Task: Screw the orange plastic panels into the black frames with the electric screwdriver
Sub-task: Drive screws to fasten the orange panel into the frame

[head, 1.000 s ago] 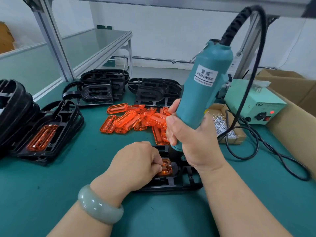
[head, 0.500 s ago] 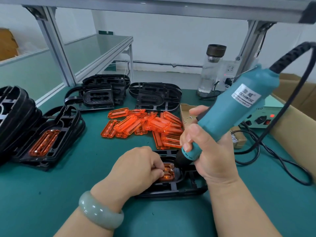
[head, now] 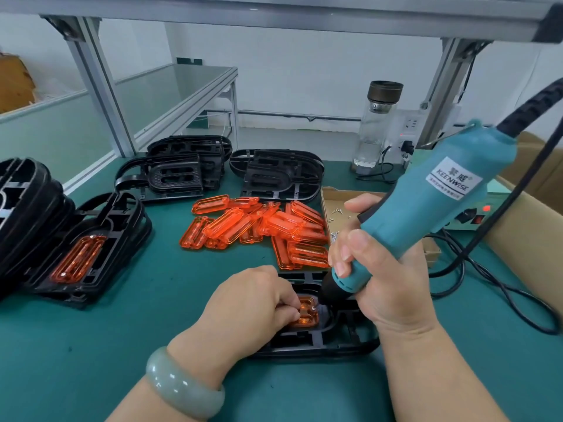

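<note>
My right hand [head: 382,281] grips a tilted teal electric screwdriver [head: 426,205], tip down at a translucent orange plastic panel [head: 308,313] that my left hand [head: 253,306], fingers curled, holds inside a black plastic frame [head: 335,345].

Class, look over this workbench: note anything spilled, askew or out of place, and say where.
Nothing looks damaged. The loose orange panels lie in a jumbled, overlapping heap mid-table rather than stacked, and small screws are scattered about the cardboard tray. The electric screwdriver in the right hand leans well off vertical.
</note>
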Tool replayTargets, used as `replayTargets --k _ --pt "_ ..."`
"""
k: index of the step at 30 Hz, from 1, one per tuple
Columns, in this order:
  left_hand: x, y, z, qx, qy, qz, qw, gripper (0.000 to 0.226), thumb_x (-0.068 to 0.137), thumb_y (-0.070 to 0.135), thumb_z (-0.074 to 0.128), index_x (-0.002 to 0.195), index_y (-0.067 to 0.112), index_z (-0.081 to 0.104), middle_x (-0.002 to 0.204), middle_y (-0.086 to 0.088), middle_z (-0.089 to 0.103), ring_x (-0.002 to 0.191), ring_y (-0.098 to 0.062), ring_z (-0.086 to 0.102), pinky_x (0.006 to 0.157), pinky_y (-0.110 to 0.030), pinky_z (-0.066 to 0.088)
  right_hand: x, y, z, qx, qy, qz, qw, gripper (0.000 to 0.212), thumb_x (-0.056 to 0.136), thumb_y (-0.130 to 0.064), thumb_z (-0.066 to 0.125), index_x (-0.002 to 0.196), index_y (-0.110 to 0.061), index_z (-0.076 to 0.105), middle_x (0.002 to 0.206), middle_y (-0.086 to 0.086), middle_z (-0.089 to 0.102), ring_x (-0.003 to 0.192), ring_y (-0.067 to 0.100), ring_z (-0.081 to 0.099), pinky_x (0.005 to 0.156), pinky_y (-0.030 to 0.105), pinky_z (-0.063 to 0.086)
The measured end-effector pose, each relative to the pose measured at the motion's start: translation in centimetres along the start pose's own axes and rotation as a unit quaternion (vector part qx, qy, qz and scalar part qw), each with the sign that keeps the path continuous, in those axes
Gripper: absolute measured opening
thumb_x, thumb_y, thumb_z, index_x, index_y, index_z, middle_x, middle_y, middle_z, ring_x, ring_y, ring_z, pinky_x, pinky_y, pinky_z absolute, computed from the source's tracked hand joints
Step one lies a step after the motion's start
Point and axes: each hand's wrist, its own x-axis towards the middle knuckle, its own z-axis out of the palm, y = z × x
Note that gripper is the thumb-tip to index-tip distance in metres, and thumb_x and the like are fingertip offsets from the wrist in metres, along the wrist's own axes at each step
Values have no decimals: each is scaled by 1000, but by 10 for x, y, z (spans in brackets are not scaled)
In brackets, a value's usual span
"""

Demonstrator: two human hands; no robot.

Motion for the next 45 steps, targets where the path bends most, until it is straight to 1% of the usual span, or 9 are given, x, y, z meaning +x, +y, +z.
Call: replayTargets --k 11,15,20,30,34,36,38,40,45 --pt "0 0 -1 7 -3 9 1000 17 86 41 62 100 38 70 90 12 50 91 -12 54 79 -31 47 -1 1 3 -41 -43 -22 998 27 78 -14 62 101 -26 65 59 -4 55 44 15 49 51 26 44" --pt "0 -1 -2 9 -10 8 1000 17 86 41 62 101 38 69 91 11 52 91 -12 54 79 -28 47 1 -1 2 -28 -18 -26 999 25 76 -15 61 97 -26 66 56 -2 52 43 15 47 52 25 42" --pt "1 1 -3 15 -17 3 1000 16 85 41 60 98 38 69 90 12 50 90 -10 53 77 -26 44 6 -12 -8 79 5 -59 995 27 76 -11 51 96 -21 65 55 -7 53 43 7 48 54 20 44" --pt "-1 -1 -7 -6 -19 31 999 18 87 46 56 88 35 70 84 14 53 80 -4 52 75 -27 45 12 -14 -22 118 111 -35 986 21 76 -15 55 97 -18 59 55 -6 49 43 8 45 54 21 43" --pt "9 6 -13 -15 11 43 999 21 88 46 55 77 31 67 80 16 56 78 -1 53 72 -27 47 12 -14 -25 126 130 -30 983 20 79 -12 50 96 -19 59 55 -6 48 42 8 44 54 21 44" --pt "24 17 -17 -35 47 60 996 16 88 38 56 82 31 69 80 16 60 78 -2 55 72 -26 47 13 -14 -26 134 139 -25 981 20 77 -14 53 95 -19 60 55 -6 47 42 7 44 54 20 44" --pt "46 28 -20 -40 91 83 992 16 89 30 57 95 29 71 87 14 66 84 -6 58 76 -23 47 13 -14 -26 144 151 -23 978 19 79 -13 51 95 -19 59 55 -6 46 42 7 43 53 19 44" --pt "71 38 -20 -25 102 95 990 25 92 27 54 113 26 67 105 7 69 103 -12 58 92 -28 45 14 -13 -27 159 164 -25 973 21 83 -13 43 94 -19 60 55 -7 46 41 7 43 52 19 44" --pt "124 52 -7 118 13 76 990 33 98 26 41 126 30 58 125 2 61 131 -25 33 108 -38 30 15 -16 -31 190 189 -30 963 21 83 -15 42 94 -20 60 54 -7 46 42 6 43 52 19 44"
